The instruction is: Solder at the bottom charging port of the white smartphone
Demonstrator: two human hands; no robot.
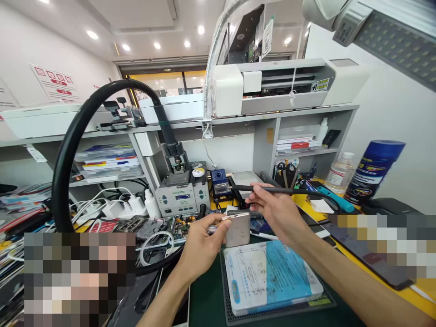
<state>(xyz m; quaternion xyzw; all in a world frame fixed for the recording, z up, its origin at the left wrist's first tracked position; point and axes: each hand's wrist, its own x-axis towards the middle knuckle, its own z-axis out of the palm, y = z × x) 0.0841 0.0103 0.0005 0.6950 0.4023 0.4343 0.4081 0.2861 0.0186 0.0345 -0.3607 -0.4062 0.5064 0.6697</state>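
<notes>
My left hand (204, 243) is closed on a pale gold, phone-like device (239, 230), which it tilts so a narrow edge with a small opening faces up. Something small and round shows by the left fingers, too unclear to name. Between the thumb and fingers of my right hand (272, 206) is a black soldering iron (254, 187), lying nearly level. Its thin tip points left, above and apart from the device, and its cable trails to the right. Below both hands lies a blue and white box (272, 277) on a dark perforated mat (235, 320).
A hot-air station (183, 200) with a thick black hose (59, 159) stands at the back left. Circuit boards and cables crowd the left. A blue spray can (374, 170), a clear bottle (339, 175) and a dark phone (368, 254) are on the right. A lamp (398, 45) overhangs.
</notes>
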